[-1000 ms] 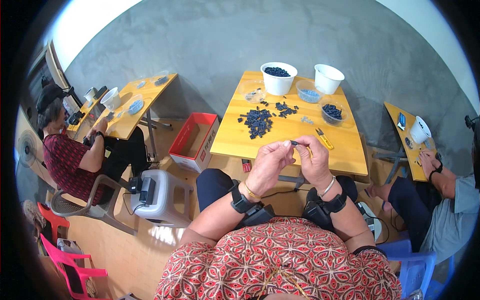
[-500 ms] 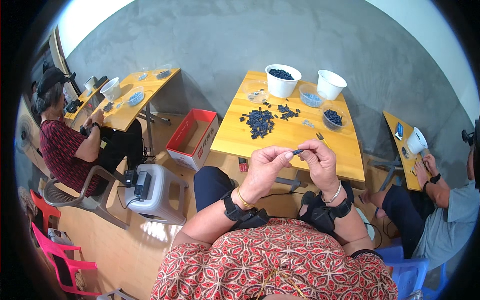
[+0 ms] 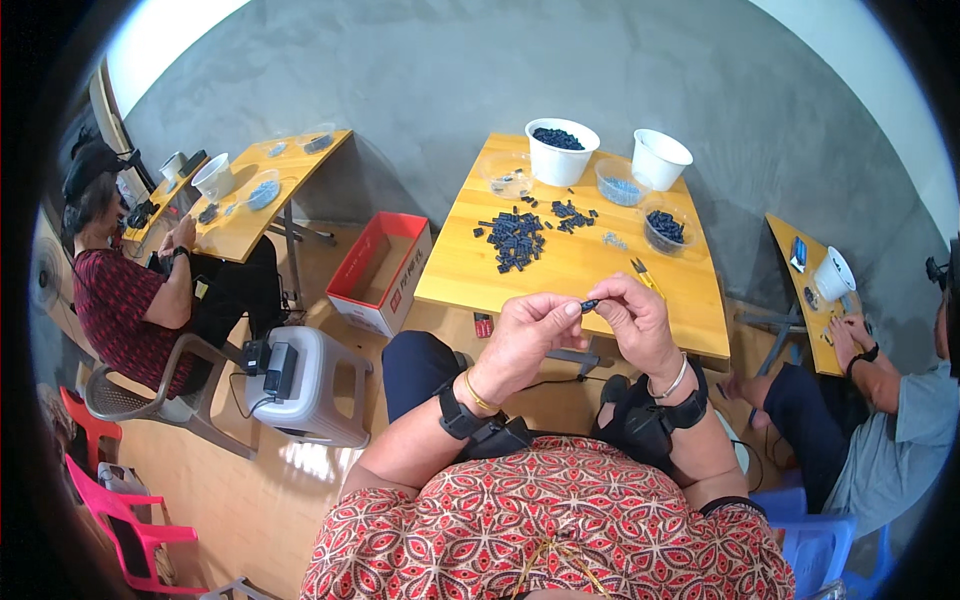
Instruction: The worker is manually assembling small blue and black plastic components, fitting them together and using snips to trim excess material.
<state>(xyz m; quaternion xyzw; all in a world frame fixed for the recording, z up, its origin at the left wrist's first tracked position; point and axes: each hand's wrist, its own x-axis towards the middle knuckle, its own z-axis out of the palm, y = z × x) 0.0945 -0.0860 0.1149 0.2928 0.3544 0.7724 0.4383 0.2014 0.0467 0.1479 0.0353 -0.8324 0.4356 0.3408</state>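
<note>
Above the near edge of the wooden table, both my hands are pinched on one small dark plastic piece. My left hand grips its left end between thumb and forefinger. The other end sits in the pinch of my right hand, and fingers hide most of the piece. A pile of similar dark pieces lies beyond on the table, with a smaller group beside it. Small pale pieces lie to the right. Yellow-handled snips rest just past my right hand.
On the table stand a white tub of dark pieces, another white tub and clear bowls, one with blue parts. A red-and-white box and grey stool are left. Co-workers sit at tables on both sides.
My hands keep their pinch on the small dark piece, with slight finger movement. The whole view has shifted a little.
</note>
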